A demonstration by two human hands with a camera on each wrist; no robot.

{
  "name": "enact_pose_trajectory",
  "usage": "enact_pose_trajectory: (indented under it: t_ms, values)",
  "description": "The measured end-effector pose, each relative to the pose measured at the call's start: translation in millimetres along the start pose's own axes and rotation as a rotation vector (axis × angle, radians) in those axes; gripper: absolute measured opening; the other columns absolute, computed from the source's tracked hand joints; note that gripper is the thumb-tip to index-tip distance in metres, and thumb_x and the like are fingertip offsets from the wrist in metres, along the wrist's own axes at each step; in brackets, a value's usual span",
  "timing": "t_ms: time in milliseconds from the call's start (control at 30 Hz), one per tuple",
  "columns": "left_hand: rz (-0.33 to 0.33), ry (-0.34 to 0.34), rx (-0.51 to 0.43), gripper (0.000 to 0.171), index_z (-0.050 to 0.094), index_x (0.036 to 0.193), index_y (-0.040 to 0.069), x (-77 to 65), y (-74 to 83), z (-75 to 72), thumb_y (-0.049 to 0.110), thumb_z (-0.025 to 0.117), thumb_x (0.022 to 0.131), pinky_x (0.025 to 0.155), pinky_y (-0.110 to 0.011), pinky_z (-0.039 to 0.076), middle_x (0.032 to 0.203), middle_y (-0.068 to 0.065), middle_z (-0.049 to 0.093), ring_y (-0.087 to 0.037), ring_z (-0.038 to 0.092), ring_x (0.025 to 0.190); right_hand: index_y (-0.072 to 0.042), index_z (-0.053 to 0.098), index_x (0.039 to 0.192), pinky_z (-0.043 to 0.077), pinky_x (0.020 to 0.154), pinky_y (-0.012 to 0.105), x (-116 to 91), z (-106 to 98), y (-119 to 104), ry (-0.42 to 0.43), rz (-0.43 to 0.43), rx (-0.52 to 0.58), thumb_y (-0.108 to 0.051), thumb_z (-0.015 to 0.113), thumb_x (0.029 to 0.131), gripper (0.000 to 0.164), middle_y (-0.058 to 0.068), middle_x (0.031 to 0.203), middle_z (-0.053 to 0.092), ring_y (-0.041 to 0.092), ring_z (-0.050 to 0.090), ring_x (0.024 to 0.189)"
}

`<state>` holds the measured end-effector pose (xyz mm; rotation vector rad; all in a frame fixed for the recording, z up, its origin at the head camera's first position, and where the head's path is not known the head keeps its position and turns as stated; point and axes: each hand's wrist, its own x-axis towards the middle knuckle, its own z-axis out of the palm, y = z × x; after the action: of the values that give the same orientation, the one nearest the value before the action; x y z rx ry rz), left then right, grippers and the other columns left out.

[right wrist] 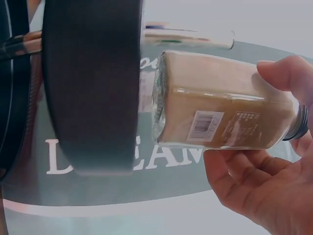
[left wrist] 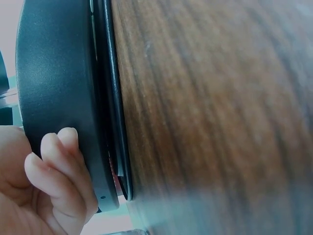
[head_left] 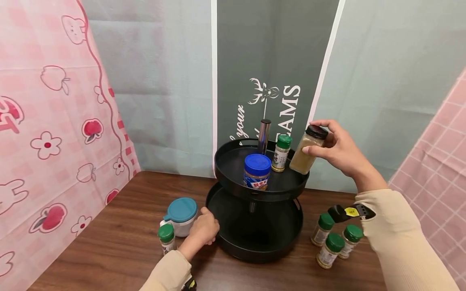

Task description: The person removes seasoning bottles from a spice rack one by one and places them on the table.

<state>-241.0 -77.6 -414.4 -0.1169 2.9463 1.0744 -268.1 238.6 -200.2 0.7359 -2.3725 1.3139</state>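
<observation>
A two-tier black round stand [head_left: 255,247] rises in the middle of the wooden table. Over the right side of its upper tray [head_left: 255,195], my right hand [head_left: 344,148] holds a square glass jar of tan powder [head_left: 305,155] near its black lid, tilted. In the right wrist view, the base of the jar shows just beside the tray's outer wall. My left hand [head_left: 204,229] grips the lower tray's left rim, its fingers [left wrist: 66,178] bent against the outer wall. On the upper tray stand a blue-lidded jar [head_left: 257,171] and a green-capped spice bottle [head_left: 281,153].
Left of the stand are a container with a teal lid [head_left: 183,210] and a green-capped bottle [head_left: 166,236]. Several more green-capped bottles [head_left: 330,248] cluster at the right, under my right forearm. A metal post [head_left: 264,136] rises from the upper tray. Cloth hangs behind and at both sides.
</observation>
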Motion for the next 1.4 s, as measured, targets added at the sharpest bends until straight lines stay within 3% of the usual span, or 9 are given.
enact_pose_trajectory:
  t_ms: [267, 467, 700, 1000, 1233, 1400]
  values:
    - [0.003, 0.008, 0.002, 0.024, 0.037, 0.099, -0.005, 1.1, -0.1, -2.1, 0.012, 0.049, 0.087, 0.038, -0.031, 0.042, 0.040, -0.002, 0.049, -0.016, 0.049, 0.031, -0.008, 0.043, 0.125, 0.047, 0.064, 0.027, -2, 5, -11, 0.005, 0.006, -0.042, 0.000, 0.071, 0.078, 0.055, 0.013, 0.101, 0.056, 0.018, 0.059, 0.081]
    - [0.006, 0.003, 0.006, 0.025, 0.037, 0.100, -0.005, 2.2, 0.7, -2.1, 0.013, 0.049, 0.088, 0.038, -0.032, 0.042, 0.040, -0.002, 0.050, -0.016, 0.049, 0.032, -0.010, 0.043, 0.125, 0.047, 0.065, 0.026, -5, 4, -12, 0.005, -0.001, -0.046, 0.000, 0.071, 0.078, 0.055, 0.009, 0.103, 0.055, 0.018, 0.058, 0.084]
    - [0.001, -0.001, 0.006, 0.025, 0.036, 0.100, -0.005, 2.9, 1.5, -1.8, 0.012, 0.048, 0.087, 0.038, -0.032, 0.042, 0.041, -0.003, 0.050, -0.016, 0.049, 0.032, -0.017, 0.045, 0.123, 0.048, 0.064, 0.024, -13, -8, -11, 0.012, -0.025, -0.038, 0.002, 0.071, 0.077, 0.057, 0.004, 0.098, 0.058, 0.016, 0.058, 0.083]
    - [0.001, 0.001, 0.012, 0.024, 0.036, 0.100, -0.004, 3.5, 2.0, -1.3, 0.012, 0.048, 0.087, 0.038, -0.032, 0.042, 0.041, -0.003, 0.050, -0.017, 0.049, 0.032, -0.012, 0.047, 0.122, 0.047, 0.062, 0.021, -32, -24, -13, 0.009, -0.027, -0.128, 0.006, 0.074, 0.073, 0.059, 0.003, 0.089, 0.062, 0.012, 0.059, 0.078]
    - [0.011, 0.011, 0.014, 0.023, 0.036, 0.098, -0.004, 2.1, 1.6, 0.6, 0.009, 0.049, 0.085, 0.036, -0.031, 0.041, 0.039, -0.002, 0.049, -0.015, 0.048, 0.030, -0.008, 0.043, 0.115, 0.047, 0.065, 0.018, -47, -32, -15, -0.080, -0.047, -0.212, 0.004, 0.076, 0.071, 0.057, 0.009, 0.084, 0.063, 0.011, 0.059, 0.076]
    - [0.002, 0.006, 0.020, 0.022, 0.036, 0.097, -0.003, 0.8, 1.8, -0.8, 0.009, 0.050, 0.085, 0.036, -0.031, 0.041, 0.039, -0.003, 0.049, -0.015, 0.048, 0.030, -0.009, 0.041, 0.116, 0.046, 0.062, 0.020, -57, -32, -12, -0.137, -0.009, -0.268, -0.002, 0.078, 0.072, 0.058, 0.010, 0.084, 0.061, 0.013, 0.058, 0.074]
